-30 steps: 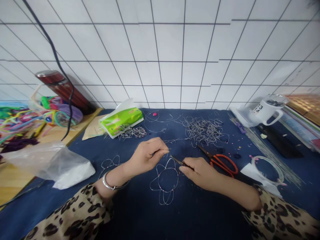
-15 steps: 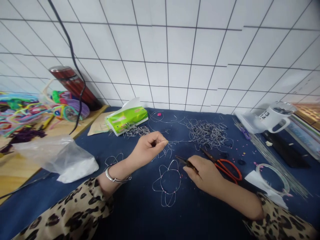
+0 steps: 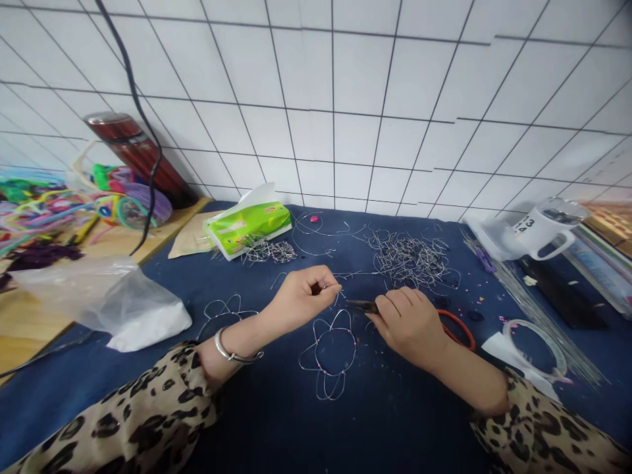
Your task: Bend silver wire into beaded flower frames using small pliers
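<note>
Pinching: left hand (image 3: 303, 299) has thumb and forefinger closed tight on a thin wire piece (image 3: 340, 288) that barely shows past the fingertips.
Right grip: right hand (image 3: 409, 319) is wrapped round small dark pliers (image 3: 359, 305), nose poking out to the left.
Gap: plier nose and wire piece sit just apart, tips facing each other. The pliers lie roughly left-right, low over the cloth.
Below: wire flower (image 3: 328, 352) lies flat on the blue cloth (image 3: 276, 421), just under both sets of fingertips. Looks like neither hand touches it.
Hard to see: can't tell if the plier jaws are apart or closed, and the wire piece's length gets lost against the cloth. The orange scissors (image 3: 461, 332) are mostly hidden under the right hand.
Further out: wire pile (image 3: 409, 257) sits behind the hands.
</note>
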A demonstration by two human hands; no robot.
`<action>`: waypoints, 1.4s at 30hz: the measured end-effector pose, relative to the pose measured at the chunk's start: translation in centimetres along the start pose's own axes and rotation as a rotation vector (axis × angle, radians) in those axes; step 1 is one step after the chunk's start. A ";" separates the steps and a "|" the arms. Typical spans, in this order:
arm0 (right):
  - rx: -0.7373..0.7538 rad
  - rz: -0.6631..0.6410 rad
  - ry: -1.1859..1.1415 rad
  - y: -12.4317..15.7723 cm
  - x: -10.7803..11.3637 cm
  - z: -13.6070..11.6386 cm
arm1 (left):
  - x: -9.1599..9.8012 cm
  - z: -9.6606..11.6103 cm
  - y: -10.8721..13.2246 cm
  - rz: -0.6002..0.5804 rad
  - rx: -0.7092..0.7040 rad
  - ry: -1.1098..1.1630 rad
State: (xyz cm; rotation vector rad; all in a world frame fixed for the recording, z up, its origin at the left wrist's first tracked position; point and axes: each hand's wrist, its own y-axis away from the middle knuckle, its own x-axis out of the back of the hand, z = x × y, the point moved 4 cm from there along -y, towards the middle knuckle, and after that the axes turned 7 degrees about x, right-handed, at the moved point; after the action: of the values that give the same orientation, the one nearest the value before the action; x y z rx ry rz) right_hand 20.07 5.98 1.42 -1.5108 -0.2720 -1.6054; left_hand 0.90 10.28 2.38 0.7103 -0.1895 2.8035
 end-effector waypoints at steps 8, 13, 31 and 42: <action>0.011 0.007 0.094 0.1 -0.1 0.1 | -1.1 -0.3 0.6 -0.045 0.164 0.132; 0.001 0.014 0.090 0.1 -0.1 0.0 | -1.3 -0.3 0.7 -0.026 0.165 0.187; -0.039 0.023 0.066 0.3 -0.3 -0.1 | -1.7 -0.4 1.1 0.017 0.181 0.294; -0.112 0.013 -0.020 0.1 -0.5 0.2 | -1.7 -0.3 1.6 0.113 0.126 0.361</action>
State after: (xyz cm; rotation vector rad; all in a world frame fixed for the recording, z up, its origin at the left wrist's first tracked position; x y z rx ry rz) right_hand 20.22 6.27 1.00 -1.6112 -0.1851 -1.6189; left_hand 1.79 8.41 1.23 0.2131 0.0144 3.0114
